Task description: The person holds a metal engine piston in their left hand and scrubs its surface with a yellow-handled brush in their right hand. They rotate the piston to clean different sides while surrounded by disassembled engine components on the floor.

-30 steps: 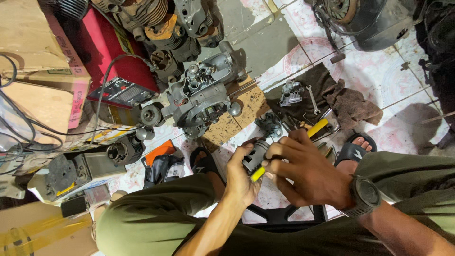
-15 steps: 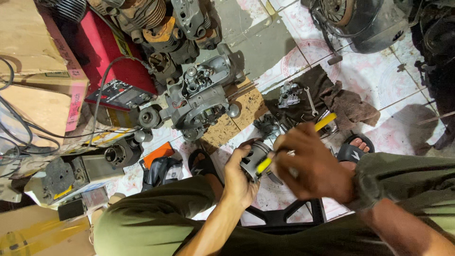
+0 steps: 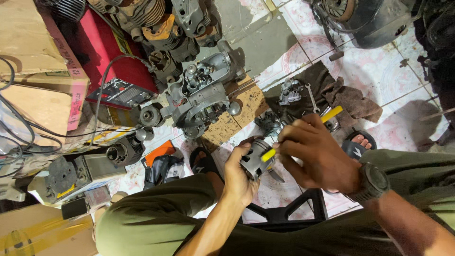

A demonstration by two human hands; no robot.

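My left hand (image 3: 238, 176) grips a round grey metal piston (image 3: 254, 159) from below, in the middle of the view. My right hand (image 3: 316, 152) holds a yellow-handled tool (image 3: 332, 114) whose yellow tip (image 3: 268, 154) rests against the piston's side. A black watch (image 3: 372, 182) sits on my right wrist. My knees in olive trousers frame both hands.
A grey engine casing (image 3: 201, 92) lies on a chipboard block (image 3: 239, 111). A dark rag (image 3: 332, 92) holds a carburettor part (image 3: 290, 91) and a spanner (image 3: 312, 97). A red machine (image 3: 111, 61), cardboard boxes (image 3: 28, 42), cables and several engine parts crowd the left. A sandalled foot (image 3: 359, 142) is at right.
The right hand has turned the yellow-handled tool, so its handle now sticks out up and right. The piston has been rotated a little in the left hand.
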